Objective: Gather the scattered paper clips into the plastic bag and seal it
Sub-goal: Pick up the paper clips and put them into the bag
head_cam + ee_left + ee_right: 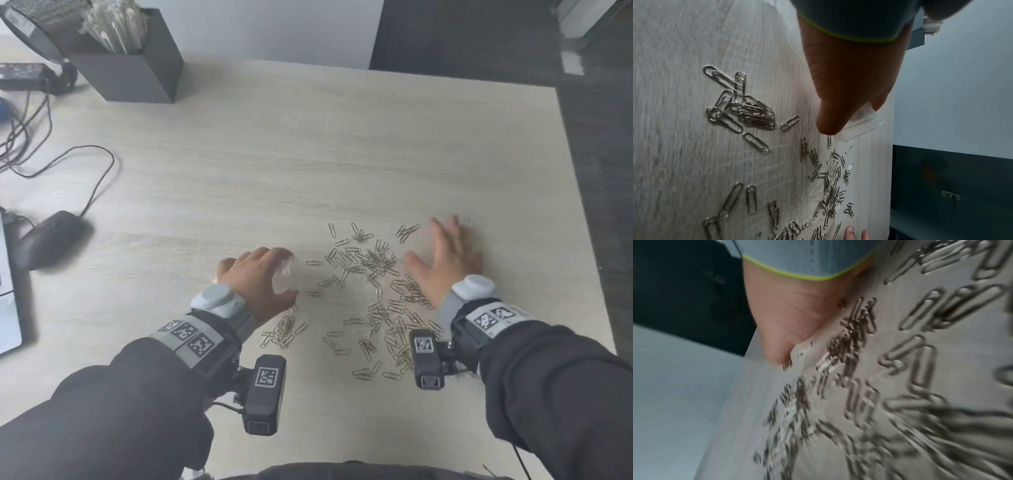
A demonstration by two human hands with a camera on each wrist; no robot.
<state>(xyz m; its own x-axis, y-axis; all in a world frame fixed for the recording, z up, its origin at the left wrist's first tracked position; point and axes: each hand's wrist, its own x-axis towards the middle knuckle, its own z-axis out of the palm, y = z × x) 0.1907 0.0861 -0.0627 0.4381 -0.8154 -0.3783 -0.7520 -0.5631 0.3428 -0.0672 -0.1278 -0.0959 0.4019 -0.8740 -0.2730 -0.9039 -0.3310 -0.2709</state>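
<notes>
Several silver paper clips [373,263] lie scattered on the pale wooden table [274,164] between my hands, with a smaller bunch [282,330] near my left wrist. My left hand [260,277] grips the small clear plastic bag [289,274] at the left edge of the scatter; in the left wrist view the bag [861,125] shows past the thumb and clips [748,110] lie beside it. My right hand [445,253] rests flat with spread fingers on the right side of the clips. The right wrist view is blurred; it shows the palm [797,318] and clips [916,356].
A black mouse [51,240] with its cable lies at the left, beside a laptop edge. A dark grey box [126,65] of white sticks stands at the back left. The table's right edge [582,240] runs close to my right hand.
</notes>
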